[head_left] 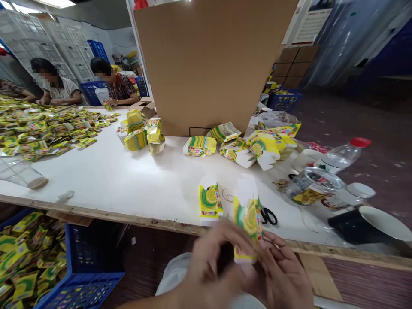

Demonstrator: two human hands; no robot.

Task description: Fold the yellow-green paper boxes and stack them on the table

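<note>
Both of my hands are at a small yellow and green printed carton [246, 214], upright above the table's front edge with its white top flap raised. My right hand [285, 266] grips its right side near the bottom, fingers closed. My left hand [215, 257], blurred, curls around its lower left part with the index finger across the front. A similar carton [210, 198] lies on the table just to the left. Black scissors [269, 216] lie behind the held carton, partly hidden by it. A thin rubber band [228, 195] rests between the two cartons.
Bundled flat cartons [264, 148] stand at the table's back, before a large cardboard sheet [212, 64]. Jars, a bottle [343, 155] and a dark mug [357, 225] crowd the right. A carton pile [48, 126] covers the far left near co-workers. A blue crate [86, 287] sits below left.
</note>
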